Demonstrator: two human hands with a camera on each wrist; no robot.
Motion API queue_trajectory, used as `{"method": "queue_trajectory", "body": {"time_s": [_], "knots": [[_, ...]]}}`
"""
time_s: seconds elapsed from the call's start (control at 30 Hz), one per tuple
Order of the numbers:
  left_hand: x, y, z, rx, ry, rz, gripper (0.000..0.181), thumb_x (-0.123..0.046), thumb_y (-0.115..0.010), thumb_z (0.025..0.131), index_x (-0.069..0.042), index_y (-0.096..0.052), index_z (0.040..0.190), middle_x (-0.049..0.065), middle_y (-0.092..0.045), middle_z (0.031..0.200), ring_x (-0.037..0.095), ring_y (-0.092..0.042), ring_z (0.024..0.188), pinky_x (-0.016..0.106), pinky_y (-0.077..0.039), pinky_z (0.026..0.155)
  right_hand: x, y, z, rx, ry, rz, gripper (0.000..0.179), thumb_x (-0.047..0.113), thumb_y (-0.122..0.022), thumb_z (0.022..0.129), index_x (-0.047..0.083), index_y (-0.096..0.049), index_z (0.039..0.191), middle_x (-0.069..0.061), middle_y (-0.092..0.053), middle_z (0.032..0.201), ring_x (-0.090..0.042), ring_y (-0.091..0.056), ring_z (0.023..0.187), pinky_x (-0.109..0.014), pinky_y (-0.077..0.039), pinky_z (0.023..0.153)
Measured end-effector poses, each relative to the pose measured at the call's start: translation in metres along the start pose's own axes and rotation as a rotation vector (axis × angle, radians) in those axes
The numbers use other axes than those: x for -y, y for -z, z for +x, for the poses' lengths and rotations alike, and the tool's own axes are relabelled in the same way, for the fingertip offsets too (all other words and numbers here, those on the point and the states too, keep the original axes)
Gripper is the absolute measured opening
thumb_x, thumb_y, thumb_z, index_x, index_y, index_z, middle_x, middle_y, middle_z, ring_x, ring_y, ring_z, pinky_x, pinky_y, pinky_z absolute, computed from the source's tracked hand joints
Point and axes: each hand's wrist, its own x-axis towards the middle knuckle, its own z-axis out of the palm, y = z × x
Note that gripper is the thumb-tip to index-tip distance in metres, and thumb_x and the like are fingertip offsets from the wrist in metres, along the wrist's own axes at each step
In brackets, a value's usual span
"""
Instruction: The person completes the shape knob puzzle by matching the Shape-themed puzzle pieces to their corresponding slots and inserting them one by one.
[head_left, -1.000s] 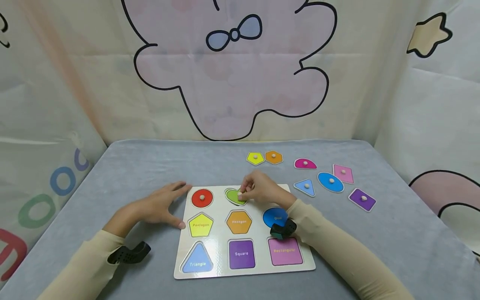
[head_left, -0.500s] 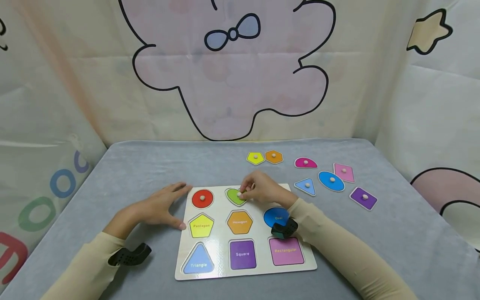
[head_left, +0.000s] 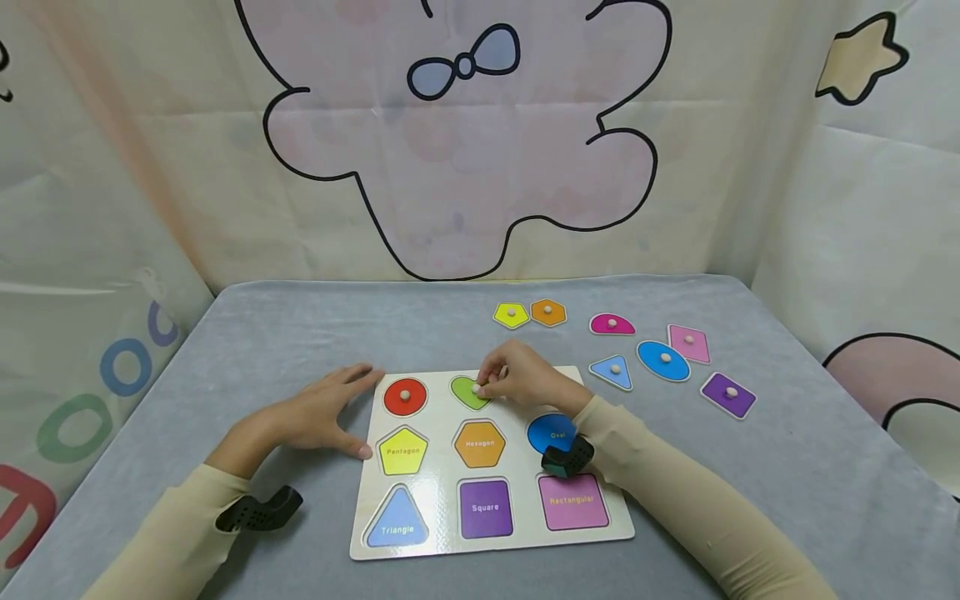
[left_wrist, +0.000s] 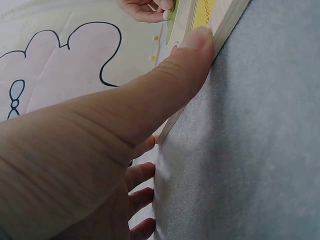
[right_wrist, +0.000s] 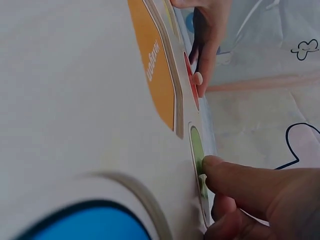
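Note:
A white puzzle board lies on the table with shaped recesses. My right hand pinches the knob of a green heart puzzle piece, which lies in the heart recess in the board's back row. In the right wrist view, thumb and fingers meet at the heart's knob. My left hand rests at the board's left edge, its fingers spread; the thumb touches the edge near the yellow pentagon recess. A red circle piece sits in the back left recess. My right forearm covers the board's back right part.
Loose knobbed pieces lie behind and right of the board: a yellow pentagon, orange hexagon, magenta semicircle, blue triangle, blue oval, pink piece and purple piece. A printed curtain hangs behind the table.
The green heart has shifted slightly and now lies flush in its recess; before, it sat askew with a gap along its outline. My left hand stays in place.

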Motion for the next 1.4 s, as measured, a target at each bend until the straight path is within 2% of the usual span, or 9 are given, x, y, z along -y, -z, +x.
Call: {"method": "queue_trajectory", "body": {"time_s": [0.63,1.0,1.4], "knots": [[0.0019,-0.0010,0.0001,-0.005,-0.003,0.007,0.113,-0.051,-0.089,0.070,-0.014,-0.030,0.160,0.022,-0.027,0.163,0.050,-0.029,0.146,0.073,-0.033,0.110,0.0011,0.0022,-0.0002,0.038,-0.003,0.003,0.008,0.015,-0.080,0.087,0.008,-0.077,0.091,0.001,-0.061,0.075,-0.014,-0.054,0.076,-0.021,-0.045,0.065],[0.0016,-0.0027,-0.0002,-0.009,-0.014,0.003,0.113,-0.050,-0.089,0.070,-0.013,-0.031,0.159,0.023,-0.028,0.163,0.050,-0.030,0.145,0.073,-0.034,0.110,0.0000,0.0010,-0.0018,0.051,-0.025,0.015,0.012,0.020,-0.079,0.089,0.009,-0.077,0.094,0.000,-0.062,0.078,-0.015,-0.054,0.078,-0.022,-0.045,0.062],[0.0011,-0.0048,0.0004,-0.015,-0.002,0.007,0.113,-0.050,-0.089,0.069,-0.014,-0.031,0.159,0.023,-0.028,0.163,0.050,-0.030,0.145,0.074,-0.035,0.109,-0.0017,0.0027,-0.0024,0.072,0.005,-0.001,0.016,0.024,-0.075,0.093,0.009,-0.077,0.099,0.000,-0.064,0.082,-0.014,-0.055,0.079,-0.021,-0.046,0.061]]}}
